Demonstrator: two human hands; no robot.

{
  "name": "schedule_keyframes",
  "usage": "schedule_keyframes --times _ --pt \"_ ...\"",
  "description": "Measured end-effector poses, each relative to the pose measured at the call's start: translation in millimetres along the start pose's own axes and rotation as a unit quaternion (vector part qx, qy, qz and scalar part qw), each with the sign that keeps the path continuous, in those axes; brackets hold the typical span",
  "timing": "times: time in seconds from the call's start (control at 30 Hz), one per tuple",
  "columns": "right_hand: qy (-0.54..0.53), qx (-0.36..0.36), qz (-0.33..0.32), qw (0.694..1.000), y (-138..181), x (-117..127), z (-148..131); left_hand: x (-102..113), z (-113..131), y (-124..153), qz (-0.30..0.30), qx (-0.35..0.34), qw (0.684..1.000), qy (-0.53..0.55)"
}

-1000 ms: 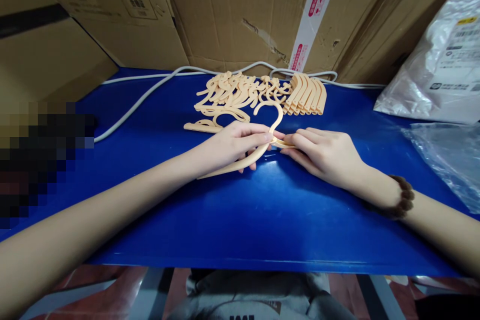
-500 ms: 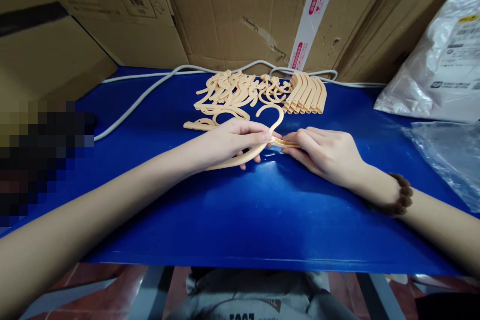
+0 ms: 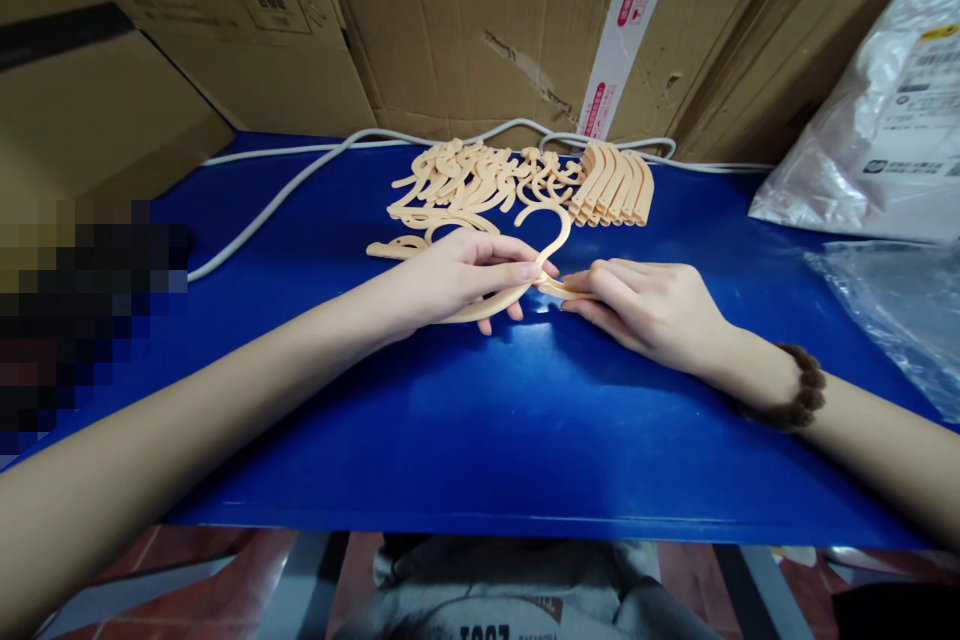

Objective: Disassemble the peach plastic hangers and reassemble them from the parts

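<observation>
**Two hands on one peach plastic hanger**

Both hands meet at the middle of the blue bench [image 3: 480,440], each gripping part of a peach-coloured plastic hanger [image 3: 551,238]. The left hand [image 3: 457,278] closes its fingers over the hanger's curved arm, thumb and forefinger pinched at the neck just below the hook, which rises clear above the knuckles. The right hand [image 3: 649,305] pinches the other arm of the hanger between thumb and fingertips, right beside the left hand's fingertips; most of that arm is hidden under the fingers. A dark beaded bracelet [image 3: 791,390] sits on the right wrist.

Just behind the hands lies a loose pile of hanger parts [image 3: 472,185] in the same colour, and touching its right side a neat fanned stack of hanger arms [image 3: 615,188]. A white cable [image 3: 277,205] runs along the back of the bench in front of cardboard boxes [image 3: 480,20]. Plastic bags [image 3: 885,120] lie at the far right.
</observation>
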State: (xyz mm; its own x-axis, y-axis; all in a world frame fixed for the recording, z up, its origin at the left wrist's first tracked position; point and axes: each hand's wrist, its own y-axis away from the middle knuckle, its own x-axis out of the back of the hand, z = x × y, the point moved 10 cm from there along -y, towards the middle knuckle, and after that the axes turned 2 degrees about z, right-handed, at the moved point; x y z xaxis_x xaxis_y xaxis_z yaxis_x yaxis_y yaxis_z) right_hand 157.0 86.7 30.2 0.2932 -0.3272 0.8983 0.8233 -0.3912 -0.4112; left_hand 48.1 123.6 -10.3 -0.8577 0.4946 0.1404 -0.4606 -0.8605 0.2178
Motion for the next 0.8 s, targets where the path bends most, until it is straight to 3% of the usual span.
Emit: schedule_keyframes --times 0.8 --pt "0.032 0.024 0.002 0.999 -1.9 2.3 -8.8 7.3 0.1 0.9 0.024 -0.009 1.0 0.014"
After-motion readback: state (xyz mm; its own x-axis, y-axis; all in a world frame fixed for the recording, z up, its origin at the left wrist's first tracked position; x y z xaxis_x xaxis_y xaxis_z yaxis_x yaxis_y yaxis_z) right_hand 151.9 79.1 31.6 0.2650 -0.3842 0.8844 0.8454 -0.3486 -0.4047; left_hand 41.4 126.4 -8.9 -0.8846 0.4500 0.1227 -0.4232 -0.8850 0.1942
